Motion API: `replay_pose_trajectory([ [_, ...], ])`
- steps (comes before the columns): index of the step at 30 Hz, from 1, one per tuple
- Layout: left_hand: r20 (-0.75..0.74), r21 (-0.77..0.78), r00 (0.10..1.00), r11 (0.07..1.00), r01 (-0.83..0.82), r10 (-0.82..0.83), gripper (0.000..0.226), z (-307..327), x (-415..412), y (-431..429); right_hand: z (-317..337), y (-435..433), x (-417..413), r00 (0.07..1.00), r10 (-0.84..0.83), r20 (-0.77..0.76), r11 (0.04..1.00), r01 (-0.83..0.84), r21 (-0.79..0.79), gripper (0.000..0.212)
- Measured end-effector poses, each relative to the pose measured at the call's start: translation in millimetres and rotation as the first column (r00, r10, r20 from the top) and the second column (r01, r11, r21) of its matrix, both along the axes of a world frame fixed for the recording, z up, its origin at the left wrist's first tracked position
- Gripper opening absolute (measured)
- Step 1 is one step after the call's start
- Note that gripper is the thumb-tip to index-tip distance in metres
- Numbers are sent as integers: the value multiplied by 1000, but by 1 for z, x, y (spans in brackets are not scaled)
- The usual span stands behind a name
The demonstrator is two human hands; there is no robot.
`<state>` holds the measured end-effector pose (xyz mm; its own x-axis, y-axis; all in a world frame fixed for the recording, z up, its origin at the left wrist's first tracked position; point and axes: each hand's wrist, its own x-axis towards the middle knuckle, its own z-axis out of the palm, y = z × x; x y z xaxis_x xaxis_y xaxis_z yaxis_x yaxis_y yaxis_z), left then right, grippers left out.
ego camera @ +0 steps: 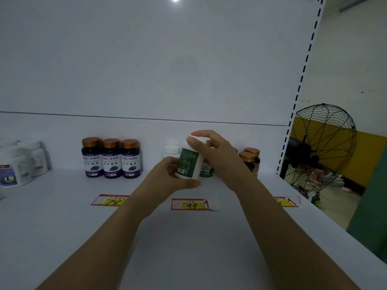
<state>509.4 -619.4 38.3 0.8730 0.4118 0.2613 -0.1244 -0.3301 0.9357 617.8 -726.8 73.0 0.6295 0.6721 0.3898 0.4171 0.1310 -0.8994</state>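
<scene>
One held bottle (188, 162), three purple bottles (112, 162), three price tags (191, 204)

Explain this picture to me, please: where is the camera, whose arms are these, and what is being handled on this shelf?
There is no machine here. A person works with bare hands, and the single picture comes from a wide-angle camera worn on the head, looking forward and down. That is why both forearms reach in from the bottom. The left hand grips the lower part of a white bottle with a green label, and the right hand holds its top, near the cap. Below is a white shelf with a price tag reading 99. At the back stand three purple-labelled bottles, white tubs at far left and brown bottles at right. A black fan stands beyond the shelf.
</scene>
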Motion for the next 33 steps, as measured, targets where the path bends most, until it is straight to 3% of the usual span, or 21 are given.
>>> replay_pose_trajectory([
  [9, -80, 25, 991, 994, 106, -103, 32, 1, -2, -1, 2, -3, 7, 983, 102, -150, 994, -96, 47, 21],
  [14, -20, 2, 1000, 1000, 14, -14, 39, 0, 0, -1, -1, 0, 2, 998, 24, -50, 1000, -25, -15, 38],
  [22, -93, 60, 990, 992, 109, -103, 29, 1, 0, 0, 1, -5, 7, 983, 110, -147, 993, -102, 58, 20],
  [27, -38, -1, 999, 1000, 25, -25, 46, 1, 1, 0, 0, -3, 4, 992, 82, -96, 996, -80, 26, 31],
  [33, -29, -25, 996, 996, 88, -88, 38, 1, 1, 0, 2, -7, 6, 992, 69, -108, 995, -60, 81, 28],
])
